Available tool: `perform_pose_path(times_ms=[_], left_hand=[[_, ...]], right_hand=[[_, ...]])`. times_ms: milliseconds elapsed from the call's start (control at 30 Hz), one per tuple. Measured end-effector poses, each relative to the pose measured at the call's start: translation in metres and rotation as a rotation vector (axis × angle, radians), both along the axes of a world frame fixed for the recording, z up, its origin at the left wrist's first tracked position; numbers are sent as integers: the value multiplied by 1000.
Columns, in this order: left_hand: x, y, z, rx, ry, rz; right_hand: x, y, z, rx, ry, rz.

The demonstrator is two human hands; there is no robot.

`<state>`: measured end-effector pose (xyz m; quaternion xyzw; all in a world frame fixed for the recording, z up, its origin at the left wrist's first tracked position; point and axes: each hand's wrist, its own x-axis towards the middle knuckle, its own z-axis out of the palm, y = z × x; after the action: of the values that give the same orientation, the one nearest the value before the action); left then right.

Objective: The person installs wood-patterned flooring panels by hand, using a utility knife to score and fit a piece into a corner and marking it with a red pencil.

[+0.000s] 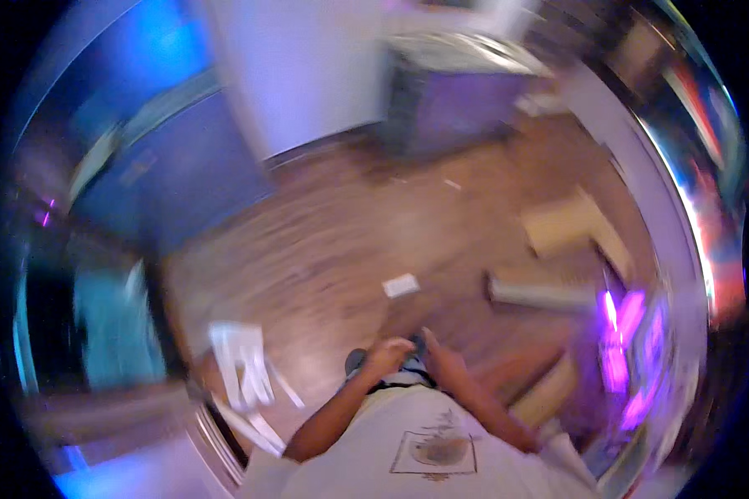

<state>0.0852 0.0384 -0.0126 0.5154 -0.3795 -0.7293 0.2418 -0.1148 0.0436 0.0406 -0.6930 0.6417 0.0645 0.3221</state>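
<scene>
Hands: left hand, right hand together at waist | fingers' state unclear | wooden floor open ahead

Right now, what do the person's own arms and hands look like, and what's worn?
The left hand and right hand are bare: no gloves seen, forearms uncovered. Motion blur hides rings or a watch. Short white sleeves belong to a white T-shirt with a square brownish print.

A wooden floor carries a small white card, flattened cardboard pieces and white papers.
</scene>
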Motion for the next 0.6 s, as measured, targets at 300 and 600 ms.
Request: perform_pose_path(times_ms=[300, 600], left_hand=[[86, 18, -15, 285, 26, 153], [82, -62, -71, -118, -633, -491]], right_hand=[[-21, 137, -130, -53, -170, -480], [-64, 140, -172, -42, -325, -845]])
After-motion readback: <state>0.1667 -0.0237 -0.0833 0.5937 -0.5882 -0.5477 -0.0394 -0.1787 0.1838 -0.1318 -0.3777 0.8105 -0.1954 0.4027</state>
